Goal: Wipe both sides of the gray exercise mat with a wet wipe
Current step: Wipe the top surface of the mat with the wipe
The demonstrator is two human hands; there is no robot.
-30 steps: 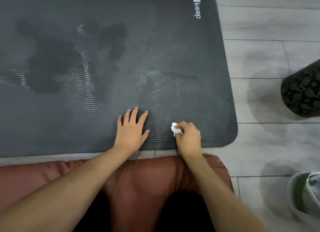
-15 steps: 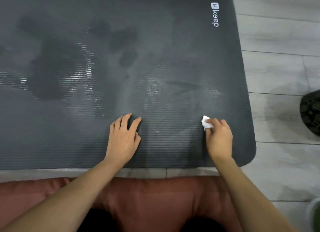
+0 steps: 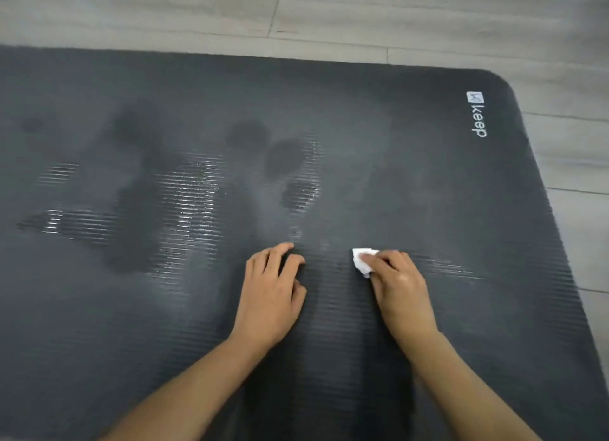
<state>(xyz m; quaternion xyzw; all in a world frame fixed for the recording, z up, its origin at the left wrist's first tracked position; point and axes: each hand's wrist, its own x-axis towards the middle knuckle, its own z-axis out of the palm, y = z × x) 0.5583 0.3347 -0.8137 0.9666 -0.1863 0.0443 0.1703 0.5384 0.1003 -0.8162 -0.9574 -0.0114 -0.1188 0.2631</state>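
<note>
Now the gray exercise mat (image 3: 379, 117) lies flat across the wood-look floor (image 3: 329, 15), wet streaks glinting on its ribbed face, logo corner far right. It looks soft, floppy foam, probably light; flipping it likely means lifting along an edge or corner. The left hand (image 3: 268, 295) rests on it, fingers loosely bent, gripping nothing. The right hand (image 3: 400, 287) pinches the crumpled wet wipe (image 3: 362, 259) against the surface, mid-mat.
</note>
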